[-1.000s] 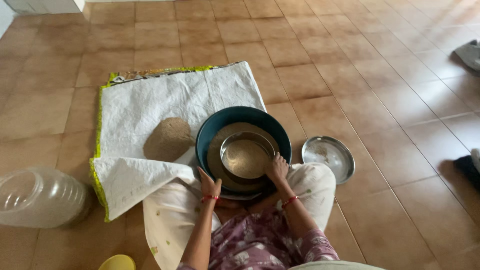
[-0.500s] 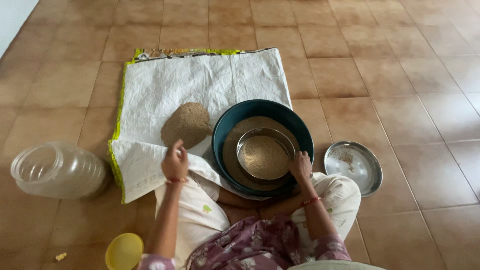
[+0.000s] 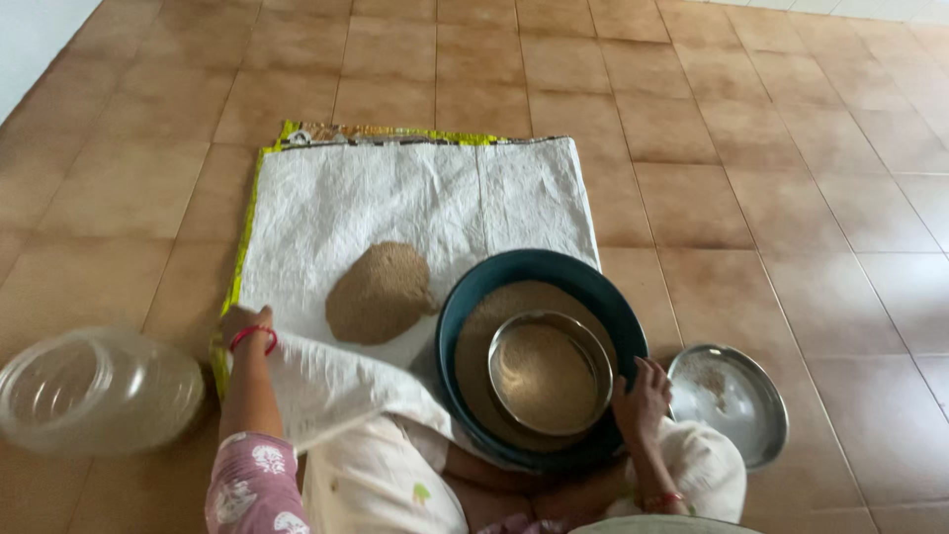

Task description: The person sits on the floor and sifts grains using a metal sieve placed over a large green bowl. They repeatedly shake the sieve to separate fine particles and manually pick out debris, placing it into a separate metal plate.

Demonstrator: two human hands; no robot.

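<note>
1. Landmark: dark teal basin (image 3: 542,287) on the tiled floor (image 3: 751,148), right in front of the seated person. All positions below were relative to it.
2. Inside the basin: a layer of brown flour-like powder, with a round steel sieve (image 3: 550,374) sitting on top, itself holding the same powder.
3. Right hand (image 3: 641,400) rested on the basin's right rim, fingers curled over the edge. A light hold on the rim; how tight it was couldn't be told.
4. Left hand (image 3: 245,326) was well left of the basin, at the near-left edge of the white woven sack (image 3: 415,198) spread as a mat. Fingers appeared closed on the sack's edge, which looked lifted or folded there; the fingertips were hidden, so the exact pinch couldn't be told.
5. Brown powder heap (image 3: 380,293) lay on the sack just left of the basin, apart from the rim.
6. Steel plate (image 3: 730,401) sat just right of the basin with a few specks on it. Clear plastic jar (image 3: 97,390) lay on its side far left of the basin.
7. Risks, as judged:
   - Tugging the sack edge could slump the heap or spill it onto the tiles.
   - The sack ran under the basin; a hard pull could drag or tilt the basin and shift the sieve.
   - A one-handed rim hold gave little control if the basin rocked.
</note>
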